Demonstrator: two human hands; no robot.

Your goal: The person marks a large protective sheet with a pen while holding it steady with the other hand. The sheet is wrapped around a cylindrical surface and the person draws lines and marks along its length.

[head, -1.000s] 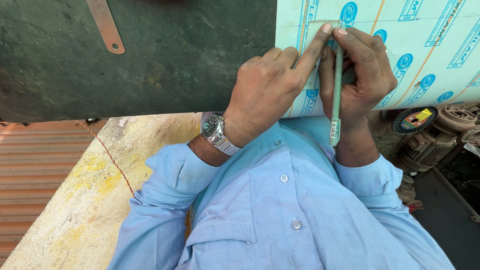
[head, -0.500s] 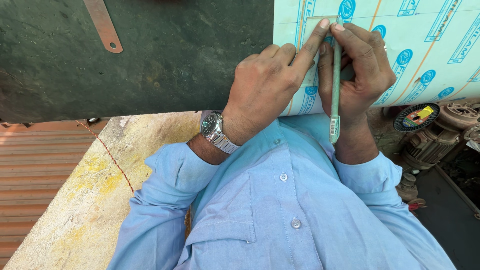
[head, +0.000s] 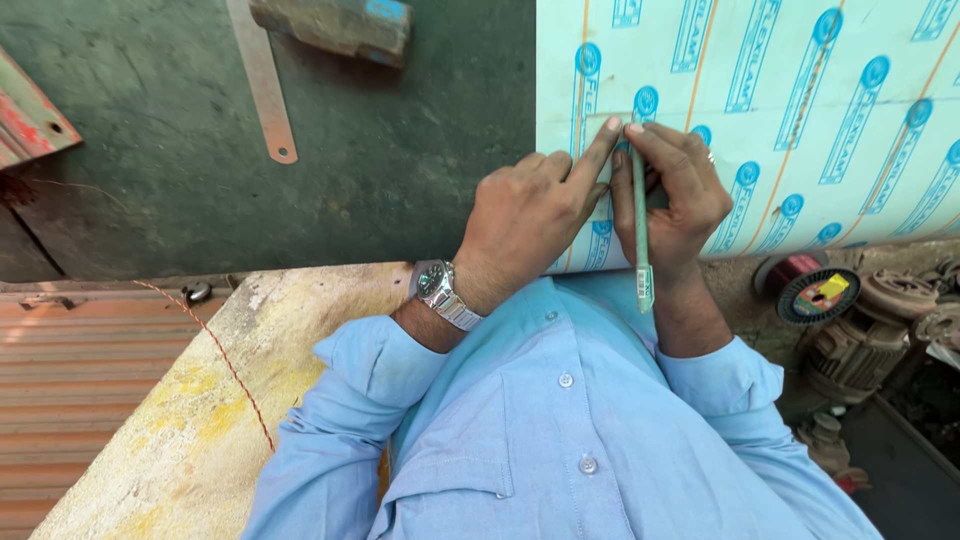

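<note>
My right hand (head: 685, 195) pinches the green pencil (head: 640, 225), its tip on the pale printed sheet (head: 760, 120) at upper right. My left hand (head: 530, 215), empty, presses a forefinger beside the tip — steadying the sheet, I'd say.

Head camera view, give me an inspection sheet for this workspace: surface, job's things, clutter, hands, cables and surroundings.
Surface: dark green bench top, scuffed.
Job's things: pale printed sheet on the bench, hanging over its near edge; green pencil, tip on the sheet.
Clutter: metal strip and worn block at the far side; red-painted piece at the left edge.
Hands: left hand presses the sheet, forefinger beside the pencil tip; right hand has a grip on the pencil.
Cables: thin red wire across the yellow slab.
Surroundings: wire spool and motor parts on the right; ribbed orange panel on the left.
</note>
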